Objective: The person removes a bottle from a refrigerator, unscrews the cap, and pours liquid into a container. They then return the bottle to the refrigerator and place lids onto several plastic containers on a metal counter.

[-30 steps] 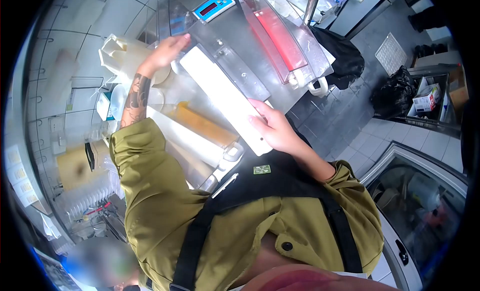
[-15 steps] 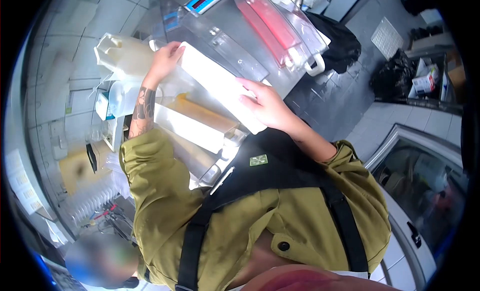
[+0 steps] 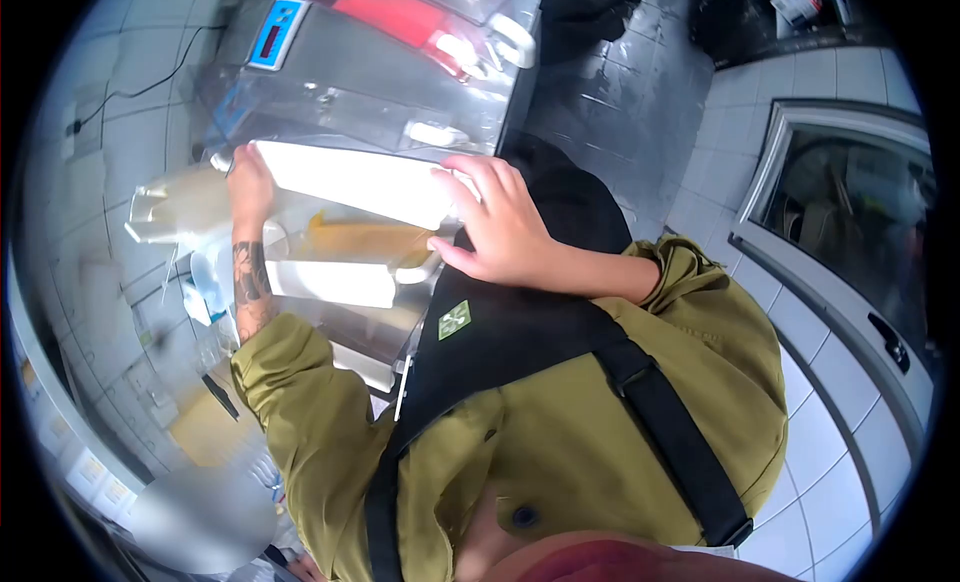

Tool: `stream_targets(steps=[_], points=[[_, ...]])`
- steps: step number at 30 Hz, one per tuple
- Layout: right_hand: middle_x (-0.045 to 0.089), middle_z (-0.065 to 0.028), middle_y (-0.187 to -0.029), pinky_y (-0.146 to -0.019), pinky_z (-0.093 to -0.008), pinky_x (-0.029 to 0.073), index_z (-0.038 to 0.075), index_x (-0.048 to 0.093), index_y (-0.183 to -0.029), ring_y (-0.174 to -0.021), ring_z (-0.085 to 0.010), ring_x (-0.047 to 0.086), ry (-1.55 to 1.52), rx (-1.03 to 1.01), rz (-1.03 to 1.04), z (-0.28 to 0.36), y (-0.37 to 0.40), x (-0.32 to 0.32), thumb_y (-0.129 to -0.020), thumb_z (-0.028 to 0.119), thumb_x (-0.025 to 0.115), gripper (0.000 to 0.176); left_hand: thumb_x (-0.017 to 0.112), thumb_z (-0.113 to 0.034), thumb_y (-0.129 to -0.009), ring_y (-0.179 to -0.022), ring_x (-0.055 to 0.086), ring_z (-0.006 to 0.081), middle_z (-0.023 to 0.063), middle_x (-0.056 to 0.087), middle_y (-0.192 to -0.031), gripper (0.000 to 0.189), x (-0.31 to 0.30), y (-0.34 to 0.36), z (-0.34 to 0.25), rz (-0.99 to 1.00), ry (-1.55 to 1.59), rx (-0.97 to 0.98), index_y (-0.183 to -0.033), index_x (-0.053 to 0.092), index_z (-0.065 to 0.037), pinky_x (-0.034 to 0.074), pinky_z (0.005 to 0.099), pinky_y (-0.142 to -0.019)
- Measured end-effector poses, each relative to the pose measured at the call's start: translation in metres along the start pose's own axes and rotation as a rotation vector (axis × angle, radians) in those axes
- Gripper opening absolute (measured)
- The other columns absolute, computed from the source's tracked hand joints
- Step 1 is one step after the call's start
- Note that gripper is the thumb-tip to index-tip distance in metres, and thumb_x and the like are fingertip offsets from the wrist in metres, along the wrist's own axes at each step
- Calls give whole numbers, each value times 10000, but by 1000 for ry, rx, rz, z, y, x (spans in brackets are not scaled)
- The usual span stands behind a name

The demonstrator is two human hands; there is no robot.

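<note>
A long white panel, washed out by glare, lies crosswise in front of me between my two hands. My left hand is closed on its left end, fingertips at the upper corner. At the other end, my right hand grips the panel with fingers over the upper edge and the thumb below. Just nearer to me is a long container of yellow-orange contents, partly covered by the panel. A second white strip lies alongside it, closer to my apron.
Beyond the panel, a clear container with red contents and a blue-framed scale stand on the metal counter. A cloudy plastic container is at the left. A glass-fronted door is on the right; a person's blurred head shows lower left.
My view has turned, so the panel now lies nearly level instead of slanting. My right hand has shifted to the panel's right end, while my left hand keeps hold of the left end.
</note>
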State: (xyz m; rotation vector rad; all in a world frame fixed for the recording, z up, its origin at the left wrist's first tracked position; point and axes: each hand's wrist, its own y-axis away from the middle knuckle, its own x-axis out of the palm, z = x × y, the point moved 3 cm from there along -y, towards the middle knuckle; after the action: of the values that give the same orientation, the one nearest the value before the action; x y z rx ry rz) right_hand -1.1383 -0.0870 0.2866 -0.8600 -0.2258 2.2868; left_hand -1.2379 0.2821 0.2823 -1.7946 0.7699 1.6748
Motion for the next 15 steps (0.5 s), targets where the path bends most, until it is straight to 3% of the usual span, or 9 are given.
stream_targets(steps=[4, 15], points=[[453, -259, -1182, -963, -448, 357, -117, 385, -1228, -1116, -406, 427, -101, 267, 11, -34, 42, 13, -784, 335, 665, 692, 290, -361, -996, -900, 565, 500, 313, 608, -924, 431, -2, -1, 0, 51, -35, -30, -1049, 510, 6, 438, 537, -773], [410, -302, -1181, -997, -469, 317, -181, 361, -1205, -1094, -420, 392, -169, 280, -66, -16, 75, 38, -843, 387, 586, 710, 283, -394, -1007, -1032, 553, 452, 288, 591, -1067, 507, 6, -17, 25, 74, -6, 72, -1184, 481, 38, 433, 447, -854]])
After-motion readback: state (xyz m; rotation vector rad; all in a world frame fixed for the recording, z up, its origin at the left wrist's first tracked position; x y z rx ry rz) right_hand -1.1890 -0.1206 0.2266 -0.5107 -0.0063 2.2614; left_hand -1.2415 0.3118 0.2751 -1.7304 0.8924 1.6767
